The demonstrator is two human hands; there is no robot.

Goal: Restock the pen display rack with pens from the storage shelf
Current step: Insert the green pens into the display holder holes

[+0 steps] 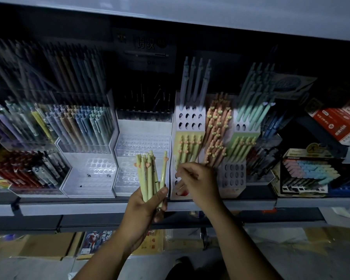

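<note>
My left hand (148, 207) grips a bundle of pale yellow-green pens (150, 174) with small heart clips, held upright in front of the shelf. My right hand (200, 182) is at the lower front of the white tiered display rack (187, 122), fingers curled and pinching a thin pale pen that the hand mostly hides. Just above that hand, matching yellow-green pens (188, 147) stand in the rack's middle tier. Grey pens (194, 81) fill its top row, and several holes below them are bare.
A clear acrylic rack (141, 144) with bare holes stands left of the white one. Orange heart pens (217, 128) and mint pens (251, 110) stand to the right. Full pen racks (49, 128) fill the left side, boxed stationery (307, 174) the right. Cardboard boxes (38, 247) lie below the shelf.
</note>
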